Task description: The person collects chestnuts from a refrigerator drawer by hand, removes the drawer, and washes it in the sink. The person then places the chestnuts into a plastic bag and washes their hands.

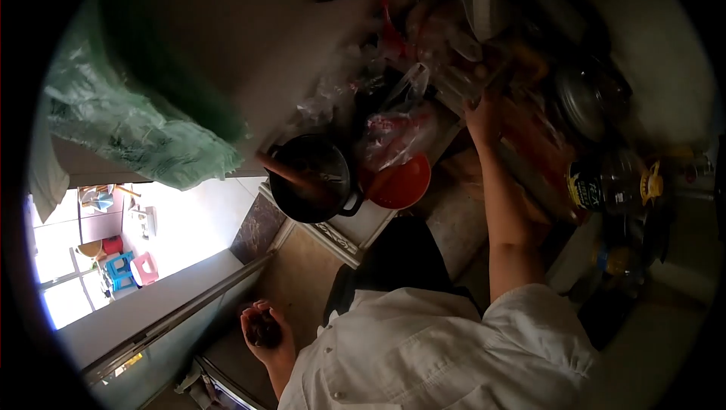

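My left hand [268,334] is held low on the left, beside my white shirt. Its fingers curl around a dark, lumpy thing [264,328] whose kind I cannot make out. My right arm reaches forward over the cluttered worktop. At its end my right hand [484,119] appears closed among clear plastic and dim objects; what it grips is too dark to name. Left of that hand lie a clear plastic bag with red print [393,134] and a red bowl [404,185]. A black pot [349,183] stands beside the bowl, with a brown handle sticking out over its rim.
A large oil bottle [616,182] with a yellow cap is at the right. Metal lids [581,104] and piled plastic things crowd the back. Green plastic sheeting [136,134] hangs at the left, above a bright opening with small stools [119,270].
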A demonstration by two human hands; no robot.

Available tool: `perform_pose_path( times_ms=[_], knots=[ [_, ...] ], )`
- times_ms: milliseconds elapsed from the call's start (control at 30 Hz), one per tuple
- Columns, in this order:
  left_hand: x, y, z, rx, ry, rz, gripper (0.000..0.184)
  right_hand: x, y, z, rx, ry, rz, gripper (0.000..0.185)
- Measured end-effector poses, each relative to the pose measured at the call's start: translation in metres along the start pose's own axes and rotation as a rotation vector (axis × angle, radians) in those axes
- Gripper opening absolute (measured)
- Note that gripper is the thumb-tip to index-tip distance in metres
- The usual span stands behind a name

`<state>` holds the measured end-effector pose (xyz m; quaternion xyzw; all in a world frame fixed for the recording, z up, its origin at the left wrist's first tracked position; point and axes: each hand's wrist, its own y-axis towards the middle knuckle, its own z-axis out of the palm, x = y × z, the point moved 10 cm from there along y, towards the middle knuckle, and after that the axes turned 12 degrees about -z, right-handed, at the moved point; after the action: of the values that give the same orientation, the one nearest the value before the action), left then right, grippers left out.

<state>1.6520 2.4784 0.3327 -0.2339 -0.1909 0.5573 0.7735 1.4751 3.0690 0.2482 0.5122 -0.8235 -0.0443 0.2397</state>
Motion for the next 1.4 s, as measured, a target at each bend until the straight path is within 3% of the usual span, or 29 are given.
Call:
perform_pose_path(
  times_ms=[67, 167, 267, 367, 467, 567, 667, 767, 867, 967, 1067, 1100, 1200, 1267, 1300, 1333, 1400],
  knots=[
    [0.009, 0.001, 0.004, -0.011, 0.005, 0.008, 0.013, -0.008, 0.018, 0.007, 0.026, -0.043, 0.019, 0.045],
    [0.014, 0.001, 0.002, -0.023, -0.014, 0.033, 0.014, -0.02, 0.027, 0.026, 0.217, 0.239, 0.068, 0.04],
    [0.016, 0.003, -0.006, -0.04, -0.042, 0.041, 0.015, -0.007, 0.03, -0.018, -0.161, 0.352, -0.153, 0.035],
    [0.029, 0.004, -0.001, -0.029, -0.044, 0.021, 0.015, 0.019, 0.035, -0.072, -0.394, 0.381, -0.187, 0.037],
    [0.039, 0.003, 0.01, -0.013, -0.003, 0.035, 0.015, 0.034, 0.051, -0.085, -0.456, 0.266, -0.204, 0.038],
    [0.035, -0.002, 0.009, -0.001, 0.034, 0.064, 0.015, 0.036, 0.076, -0.057, -0.26, 0.078, -0.279, 0.046],
    [0.036, -0.005, 0.007, -0.003, 0.019, 0.07, 0.015, -0.041, 0.107, 0.015, 0.011, 0.726, 0.02, 0.05],
    [0.03, -0.007, -0.003, -0.021, 0.0, 0.085, 0.015, -0.047, 0.114, -0.036, -0.237, 1.114, -0.016, 0.051],
    [0.027, -0.005, -0.013, -0.013, -0.014, 0.063, 0.015, -0.025, 0.09, -0.064, -0.266, 1.153, -0.004, 0.048],
    [0.03, -0.003, -0.007, 0.016, -0.003, 0.058, 0.016, -0.027, 0.064, -0.02, 0.088, 0.262, -0.084, 0.052],
    [0.035, -0.006, -0.001, -0.001, -0.057, 0.044, 0.015, 0.016, 0.034, -0.031, 0.134, 0.12, -0.144, 0.051],
    [0.034, -0.007, -0.001, -0.001, -0.06, 0.05, 0.016, 0.027, 0.026, -0.039, 0.066, 0.206, -0.134, 0.052],
    [0.03, -0.011, -0.007, -0.005, -0.072, 0.062, 0.016, 0.101, -0.011, -0.029, 0.293, 0.318, -0.486, 0.054],
    [0.032, -0.012, -0.007, -0.004, -0.08, 0.06, 0.016, 0.127, -0.044, 0.0, 0.524, 0.248, -0.604, 0.049],
    [0.032, -0.012, -0.007, -0.005, -0.086, 0.063, 0.016, 0.127, -0.048, 0.01, 0.614, 0.241, -0.528, 0.031],
    [0.032, -0.013, -0.007, -0.006, -0.094, 0.07, 0.016, 0.129, -0.04, 0.005, 0.499, 0.355, -0.539, 0.016],
    [0.029, -0.018, -0.011, -0.006, -0.108, 0.092, 0.016, 0.117, -0.015, -0.007, 0.248, 0.543, -0.428, 0.015]
  ],
)
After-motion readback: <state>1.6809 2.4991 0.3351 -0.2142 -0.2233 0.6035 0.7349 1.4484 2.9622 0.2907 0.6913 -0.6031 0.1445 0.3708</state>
